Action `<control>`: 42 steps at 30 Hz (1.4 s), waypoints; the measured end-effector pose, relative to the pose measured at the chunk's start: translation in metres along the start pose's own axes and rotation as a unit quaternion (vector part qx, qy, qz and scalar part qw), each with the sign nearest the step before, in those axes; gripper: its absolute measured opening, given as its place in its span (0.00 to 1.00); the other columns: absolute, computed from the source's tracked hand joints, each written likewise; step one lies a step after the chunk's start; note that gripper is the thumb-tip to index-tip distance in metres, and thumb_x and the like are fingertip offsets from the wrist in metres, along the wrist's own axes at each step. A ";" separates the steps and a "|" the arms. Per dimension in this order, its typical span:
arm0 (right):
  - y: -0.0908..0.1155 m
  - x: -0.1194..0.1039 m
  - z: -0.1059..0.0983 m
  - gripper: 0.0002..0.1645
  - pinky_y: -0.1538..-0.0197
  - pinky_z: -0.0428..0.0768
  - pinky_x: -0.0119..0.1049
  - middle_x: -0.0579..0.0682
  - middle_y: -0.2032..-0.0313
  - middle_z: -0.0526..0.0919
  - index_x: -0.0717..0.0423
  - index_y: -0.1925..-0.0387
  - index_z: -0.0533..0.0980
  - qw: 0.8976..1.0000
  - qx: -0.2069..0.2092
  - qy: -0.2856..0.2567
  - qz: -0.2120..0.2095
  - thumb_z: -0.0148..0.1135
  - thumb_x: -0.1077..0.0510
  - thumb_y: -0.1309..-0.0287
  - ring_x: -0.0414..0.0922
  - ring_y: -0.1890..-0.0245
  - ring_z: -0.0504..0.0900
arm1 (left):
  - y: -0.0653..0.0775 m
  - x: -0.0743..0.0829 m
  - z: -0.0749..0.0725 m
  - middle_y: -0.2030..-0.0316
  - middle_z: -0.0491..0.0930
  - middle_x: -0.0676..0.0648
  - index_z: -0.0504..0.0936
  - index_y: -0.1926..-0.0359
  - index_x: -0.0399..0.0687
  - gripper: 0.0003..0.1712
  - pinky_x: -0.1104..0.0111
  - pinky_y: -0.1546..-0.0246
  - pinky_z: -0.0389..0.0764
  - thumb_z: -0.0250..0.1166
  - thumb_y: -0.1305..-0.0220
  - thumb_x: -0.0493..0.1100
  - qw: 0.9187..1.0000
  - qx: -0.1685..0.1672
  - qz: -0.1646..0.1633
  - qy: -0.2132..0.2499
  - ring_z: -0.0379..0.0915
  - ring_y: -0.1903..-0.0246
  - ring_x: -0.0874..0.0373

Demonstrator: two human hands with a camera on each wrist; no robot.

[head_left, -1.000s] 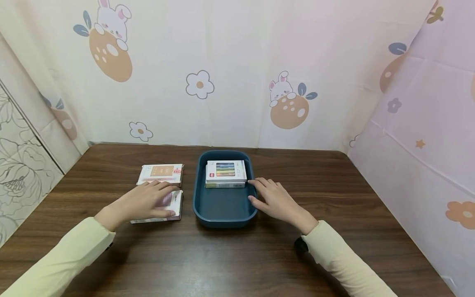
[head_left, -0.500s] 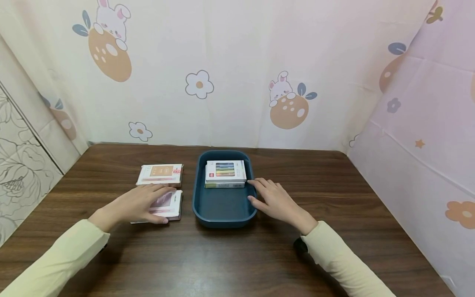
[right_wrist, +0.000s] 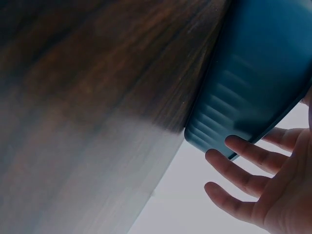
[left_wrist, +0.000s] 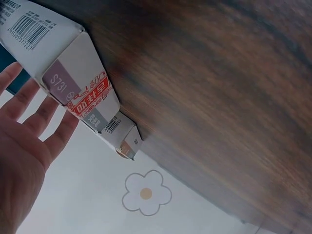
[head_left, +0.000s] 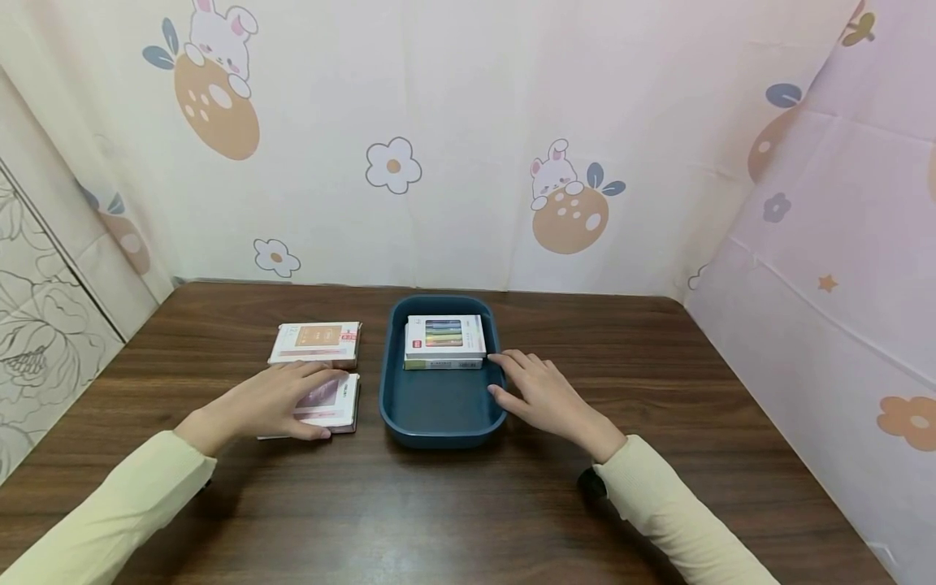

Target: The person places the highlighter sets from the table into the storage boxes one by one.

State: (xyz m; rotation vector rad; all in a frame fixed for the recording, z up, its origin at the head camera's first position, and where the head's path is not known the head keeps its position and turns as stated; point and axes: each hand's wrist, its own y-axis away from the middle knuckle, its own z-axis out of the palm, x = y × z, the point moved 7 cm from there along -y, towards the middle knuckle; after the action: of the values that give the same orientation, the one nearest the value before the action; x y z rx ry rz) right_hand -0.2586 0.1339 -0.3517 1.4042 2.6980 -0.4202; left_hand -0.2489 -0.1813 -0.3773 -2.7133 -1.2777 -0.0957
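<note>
A white-and-mauve pen-style box point(head_left: 322, 410) lies flat left of the tray, with "S731" and a red seal on its end in the left wrist view. My left hand point(head_left: 270, 404) spans its top, thumb at the near edge and fingers extended over it. Behind it is a second white box point(head_left: 317, 341) with an orange panel. My right hand point(head_left: 544, 398) is at the right rim of a dark blue tray point(head_left: 442, 414), fingers loosely spread. At the tray's far end, a white box with a window of coloured pens point(head_left: 444, 335) lies on another box point(head_left: 439, 364).
All this stands on a dark wooden table point(head_left: 483, 520). A printed curtain point(head_left: 468, 203) hangs along its back edge, and more of the fabric covers the right side. A dark band point(head_left: 591, 483) shows below the right cuff.
My left hand has shifted slightly left and nearer over the front box, its thumb moving to the near edge. The boxes, tray and right hand stay put.
</note>
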 end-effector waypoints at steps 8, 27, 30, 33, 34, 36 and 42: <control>0.000 0.001 0.000 0.30 0.47 0.70 0.52 0.53 0.42 0.70 0.52 0.38 0.65 1.000 -0.006 0.005 0.000 0.48 0.42 0.38 0.51 0.44 0.72 | -0.001 0.002 -0.001 0.43 0.71 0.47 0.67 0.38 0.55 0.46 0.51 0.47 0.69 0.63 0.55 0.71 1.000 -0.015 0.005 0.005 0.69 0.46 0.51; -0.001 0.003 0.002 0.31 0.45 0.69 0.52 0.53 0.41 0.69 0.51 0.38 0.64 1.000 -0.017 0.006 0.009 0.46 0.40 0.38 0.51 0.43 0.70 | -0.008 0.009 -0.028 0.47 0.74 0.48 0.69 0.40 0.52 0.43 0.49 0.51 0.71 0.66 0.55 0.66 0.999 0.011 0.033 -0.019 0.69 0.48 0.50; -0.001 0.002 0.002 0.31 0.45 0.69 0.52 0.54 0.41 0.69 0.51 0.38 0.64 1.000 -0.014 0.007 0.007 0.47 0.41 0.38 0.52 0.43 0.70 | -0.012 0.011 -0.035 0.45 0.73 0.48 0.68 0.39 0.54 0.44 0.47 0.50 0.71 0.66 0.56 0.66 1.000 0.004 0.022 -0.020 0.68 0.47 0.50; 0.000 0.002 0.000 0.31 0.46 0.69 0.52 0.54 0.41 0.70 0.52 0.38 0.64 1.000 -0.010 0.009 0.005 0.48 0.42 0.38 0.52 0.44 0.71 | -0.015 0.014 -0.041 0.44 0.72 0.49 0.67 0.38 0.57 0.44 0.46 0.50 0.70 0.66 0.56 0.67 1.000 0.000 0.016 -0.024 0.67 0.47 0.50; 0.000 0.002 0.000 0.31 0.46 0.69 0.52 0.54 0.41 0.70 0.52 0.38 0.65 1.000 -0.009 0.009 0.004 0.49 0.42 0.38 0.52 0.44 0.71 | -0.016 0.015 -0.043 0.44 0.72 0.48 0.67 0.38 0.57 0.44 0.44 0.49 0.69 0.66 0.56 0.67 1.000 -0.001 0.015 -0.025 0.66 0.46 0.49; 0.000 0.001 0.000 0.31 0.46 0.69 0.52 0.53 0.41 0.70 0.52 0.38 0.65 1.000 -0.008 0.008 0.005 0.49 0.42 0.39 0.51 0.44 0.71 | -0.019 0.018 -0.047 0.43 0.71 0.48 0.67 0.38 0.57 0.44 0.43 0.49 0.68 0.66 0.56 0.67 0.999 0.001 0.018 -0.031 0.66 0.45 0.49; 0.000 0.000 -0.001 0.31 0.46 0.69 0.52 0.53 0.42 0.70 0.52 0.39 0.65 1.000 -0.006 0.007 0.004 0.49 0.42 0.39 0.51 0.44 0.71 | -0.029 0.028 -0.061 0.45 0.73 0.48 0.68 0.39 0.57 0.43 0.50 0.52 0.72 0.64 0.56 0.69 0.997 0.023 0.038 -0.061 0.69 0.50 0.51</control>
State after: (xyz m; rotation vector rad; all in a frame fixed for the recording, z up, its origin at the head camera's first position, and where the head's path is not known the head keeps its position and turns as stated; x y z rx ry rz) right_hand -0.2590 0.1344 -0.3508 1.4187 2.7013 -0.3931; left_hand -0.2531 -0.1515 -0.3113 -2.7624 -1.1897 0.1079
